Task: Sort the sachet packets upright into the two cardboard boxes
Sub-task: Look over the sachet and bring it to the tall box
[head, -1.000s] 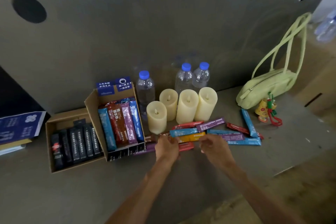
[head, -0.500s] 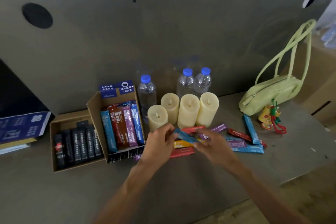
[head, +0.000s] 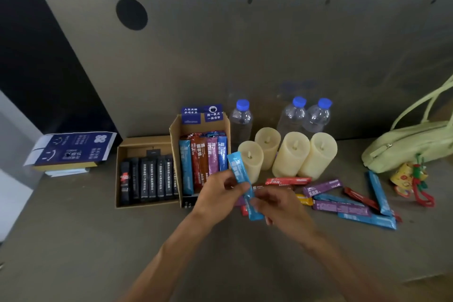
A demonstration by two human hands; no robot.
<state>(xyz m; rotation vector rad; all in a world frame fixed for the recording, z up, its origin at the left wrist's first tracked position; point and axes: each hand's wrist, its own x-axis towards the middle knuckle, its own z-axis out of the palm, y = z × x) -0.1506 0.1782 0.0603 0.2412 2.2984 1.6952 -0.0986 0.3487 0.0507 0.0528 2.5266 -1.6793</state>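
A light blue sachet [head: 239,169] stands almost upright in the air between my hands. My left hand [head: 218,193] pinches its middle and my right hand [head: 277,206] holds its lower end. Just behind them, the taller cardboard box [head: 175,130] holds several coloured sachets standing upright. Left of it, the lower cardboard box [head: 143,142] holds several black sachets. Several loose sachets [head: 340,207] in red, purple, blue and orange lie flat on the table to the right.
Several cream candles [head: 291,154] and three water bottles [head: 241,117] stand behind the loose sachets. A green handbag [head: 411,147] with a charm [head: 414,184] lies at far right. A blue printed booklet stack [head: 71,149] sits at the left.
My hands lifted the light blue sachet off the pile, carried it left towards the taller box and turned it from flat to nearly upright.
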